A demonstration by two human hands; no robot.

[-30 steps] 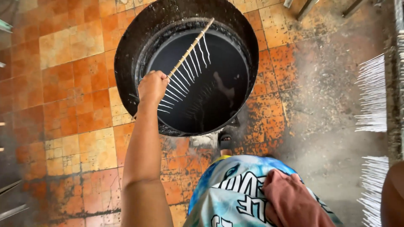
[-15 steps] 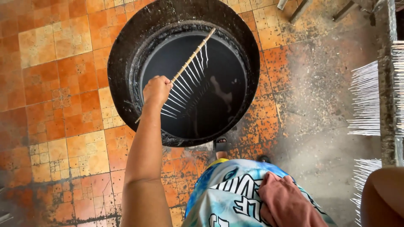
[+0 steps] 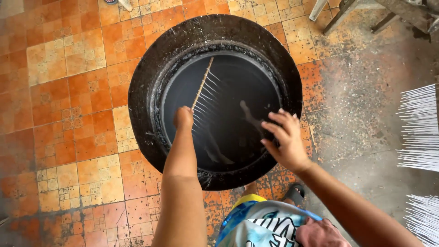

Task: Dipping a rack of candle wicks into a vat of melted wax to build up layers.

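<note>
Looking down from my head camera, I see 1 large round black vat with a wide, crusted rim (image 3: 146, 91) standing on the worn orange tiled floor (image 3: 68, 91). It is filled with a dark, glossy black liquid (image 3: 242, 87) whose surface mirrors my arms.

Over the vat I count 1 thin bamboo stick with a row of white strings hanging off it (image 3: 202, 83). The strings run like comb teeth down its right side; I cannot count them exactly, since the lower ones blur into the liquid. The stick slants from my hand up toward the far side of the vat, lying low inside the rim, with the strings at or in the dark surface.

My left hand (image 3: 183, 117) is clenched around the near end of the stick, just inside the vat's near-left wall. My right hand (image 3: 284, 139) is released and holds nothing: its fingers are spread wide above the right side of the liquid, near the rim and apart from the stick.

At the right edge hang 2 bundles of thin white strings (image 3: 420, 128), one above the other, well apart from the vat. At the bottom, a reddish-brown cloth (image 3: 322, 233) lies against my blue and white printed shirt (image 3: 256, 228).
</note>
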